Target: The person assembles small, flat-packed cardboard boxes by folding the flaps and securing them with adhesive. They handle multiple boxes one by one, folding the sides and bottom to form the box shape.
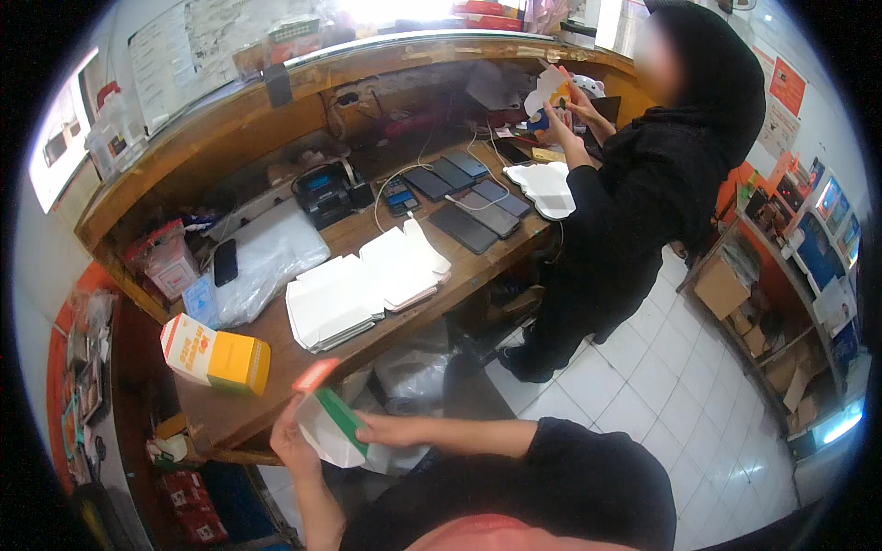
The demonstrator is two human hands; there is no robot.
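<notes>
Both my hands hold a partly folded paper food box (333, 430), white inside with green and orange outer panels, in front of the table's near edge. My left hand (292, 436) grips its left side. Fingers of my right hand (390, 430) are closed on its green right panel. A folded yellow, white and orange box (216, 356) lies on its side at the table's left end. Beside it, a stack of flat white box blanks (363, 286) lies with the plain side up. Across the table, another person's hands (577, 115) hold a similar box piece (548, 99).
The wooden table (230, 421) also bears a plastic-wrapped pack (271, 253), a black phone (225, 262), a black receipt printer (331, 193) and several phones (462, 228) with white cables. More white blanks (540, 188) lie by the other person (634, 193). Shelves (781, 303) stand at right.
</notes>
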